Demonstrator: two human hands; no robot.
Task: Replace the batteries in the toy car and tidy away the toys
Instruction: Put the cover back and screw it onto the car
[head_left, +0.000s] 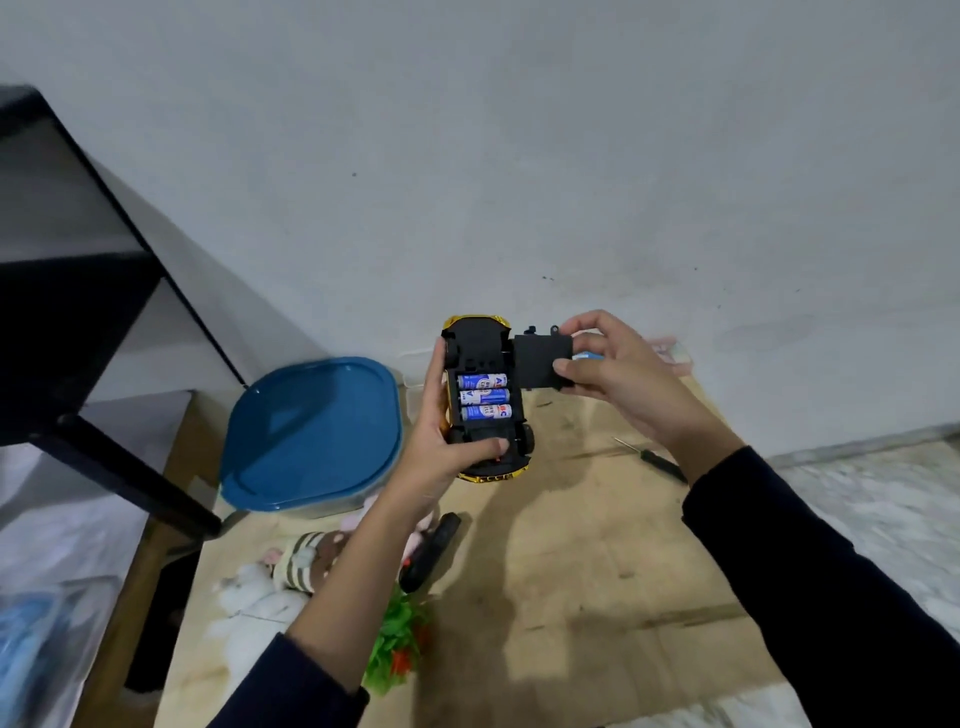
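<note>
Plush toys (298, 566) lie untidied on the table (571, 545); the left hand (441, 447) grips the upturned toy car (485, 353), three batteries (484, 397) seated in its bay, and the right hand (623, 371) pinches the loose cover (540, 364) between its fingers just beside it, so closing and tidying apparently remain.

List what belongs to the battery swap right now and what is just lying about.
Battery swap: toy car, batteries, battery cover, screwdriver, left hand, right hand.
Lying about: blue-lidded container, striped plush toy, green leafy toy, black object.
</note>
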